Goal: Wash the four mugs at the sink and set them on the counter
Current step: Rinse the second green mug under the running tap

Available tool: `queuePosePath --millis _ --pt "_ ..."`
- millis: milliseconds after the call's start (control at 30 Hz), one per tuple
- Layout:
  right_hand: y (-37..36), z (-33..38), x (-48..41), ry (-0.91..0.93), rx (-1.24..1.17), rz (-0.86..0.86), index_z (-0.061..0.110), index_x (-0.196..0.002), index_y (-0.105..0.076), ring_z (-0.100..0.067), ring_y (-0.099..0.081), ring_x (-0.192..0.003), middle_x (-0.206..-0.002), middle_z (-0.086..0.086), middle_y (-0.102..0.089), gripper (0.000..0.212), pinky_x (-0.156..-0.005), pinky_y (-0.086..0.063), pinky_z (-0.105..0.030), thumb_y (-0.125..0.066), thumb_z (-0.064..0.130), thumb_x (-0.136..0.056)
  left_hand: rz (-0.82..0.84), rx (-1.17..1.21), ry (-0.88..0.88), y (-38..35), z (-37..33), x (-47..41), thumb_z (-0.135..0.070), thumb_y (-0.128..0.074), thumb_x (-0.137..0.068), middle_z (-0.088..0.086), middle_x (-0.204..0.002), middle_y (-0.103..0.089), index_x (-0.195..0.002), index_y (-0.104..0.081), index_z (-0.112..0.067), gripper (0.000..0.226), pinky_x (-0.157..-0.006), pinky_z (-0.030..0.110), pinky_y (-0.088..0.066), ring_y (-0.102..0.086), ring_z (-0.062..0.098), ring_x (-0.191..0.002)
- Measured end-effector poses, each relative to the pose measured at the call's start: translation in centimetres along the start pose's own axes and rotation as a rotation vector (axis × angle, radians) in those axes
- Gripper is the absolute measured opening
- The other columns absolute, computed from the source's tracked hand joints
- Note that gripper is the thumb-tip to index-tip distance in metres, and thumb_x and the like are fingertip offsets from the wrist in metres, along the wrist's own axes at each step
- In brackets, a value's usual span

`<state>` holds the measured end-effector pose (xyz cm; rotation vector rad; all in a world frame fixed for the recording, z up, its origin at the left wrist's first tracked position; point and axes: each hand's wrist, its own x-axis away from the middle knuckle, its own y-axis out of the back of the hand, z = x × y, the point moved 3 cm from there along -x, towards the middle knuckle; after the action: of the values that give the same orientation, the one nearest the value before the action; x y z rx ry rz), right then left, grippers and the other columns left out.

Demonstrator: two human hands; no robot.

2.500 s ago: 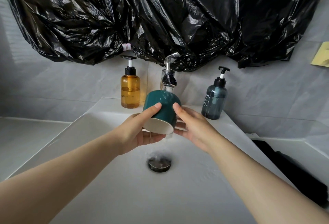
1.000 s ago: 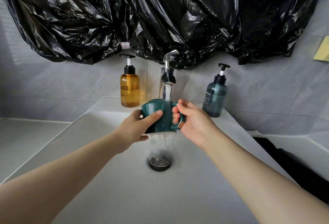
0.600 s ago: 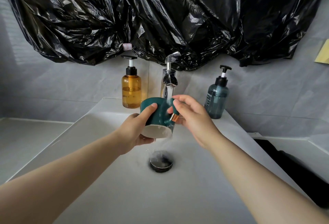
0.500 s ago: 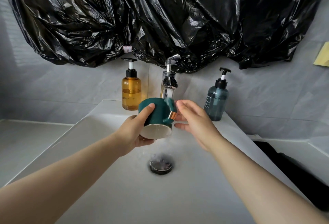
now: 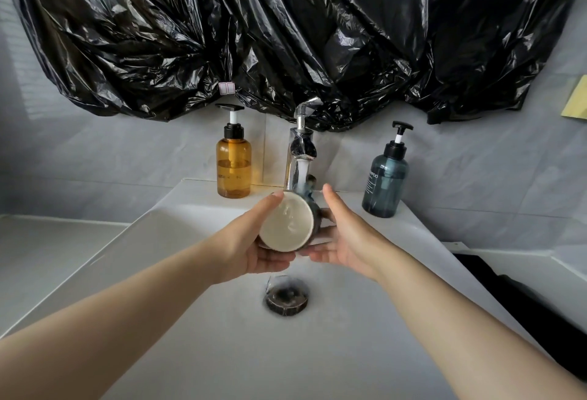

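Smooth white sink (image 5: 222, 336), round glazed mug (image 5: 286, 225)

The mug (image 5: 287, 225) looks like glazed ceramic: the inside is cream and glossy with a wet shine, and the outer wall is dark and glossy too. The sink (image 5: 190, 336) is white and smooth, with a soft satin finish. The tap (image 5: 300, 145) is polished, mirror-bright metal, and the drain (image 5: 286, 299) is a darker metal. The amber bottle (image 5: 233, 174) and the blue-grey bottle (image 5: 384, 183) are see-through tinted plastic (or glass, I cannot tell). The black plastic sheeting (image 5: 286, 34) above is thin, crinkled and very shiny. The wall (image 5: 476, 161) is grey and matt.
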<state>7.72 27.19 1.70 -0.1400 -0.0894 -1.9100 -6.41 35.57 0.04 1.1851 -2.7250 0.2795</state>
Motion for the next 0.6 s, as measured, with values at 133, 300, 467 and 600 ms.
queuePosePath --millis 133,300,467,600 --pt "0.4 -0.3 -0.2 -0.017 -0.011 0.006 0.014 -0.112 -0.059 -0.033 -0.071 -0.088 -0.106 -0.019 -0.069 0.049 -0.079 -0.060 -0.035 -0.047 0.058 -0.095 -0.008 0.035 0.018 0.9 -0.2 0.1 -0.067 -0.044 -0.091 0.023 -0.090 -0.069 -0.132 -0.047 -0.017 0.065 -0.076 0.043 -0.062 -0.072 0.033 -0.070" --pt "0.4 0.1 -0.3 0.040 0.001 -0.051 0.013 -0.114 -0.059 -0.025 -0.072 -0.067 -0.103 -0.013 -0.068 0.047 -0.062 -0.060 -0.028 -0.052 0.055 -0.093 0.041 0.019 -0.025 0.3 -0.5 0.6 -0.074 -0.041 -0.080 0.022 -0.090 -0.070 -0.134 -0.049 -0.015 0.080 -0.073 0.041 -0.063 -0.073 0.031 -0.072" --pt "1.0 -0.4 0.0 -0.111 -0.026 -0.120 0.020 -0.115 -0.058 -0.019 -0.061 -0.045 -0.092 -0.011 -0.065 0.056 -0.040 -0.049 -0.020 -0.039 0.068 -0.093 0.113 -0.030 -0.100 -0.8 -1.4 1.1 -0.073 -0.041 -0.077 0.019 -0.105 -0.061 -0.135 -0.053 -0.017 0.082 -0.082 0.043 -0.061 -0.069 0.029 -0.068" --pt "0.8 -1.0 0.0 -0.245 -0.188 -0.058 0.017 -0.123 -0.054 -0.017 -0.058 -0.042 -0.086 -0.016 -0.066 0.056 -0.035 -0.047 -0.018 -0.042 0.063 -0.095 0.135 0.001 -0.133 -0.4 -1.9 1.3 -0.061 -0.041 -0.093 0.015 -0.122 -0.057 -0.134 -0.054 -0.018 0.061 -0.076 0.039 -0.062 -0.064 0.029 -0.069"
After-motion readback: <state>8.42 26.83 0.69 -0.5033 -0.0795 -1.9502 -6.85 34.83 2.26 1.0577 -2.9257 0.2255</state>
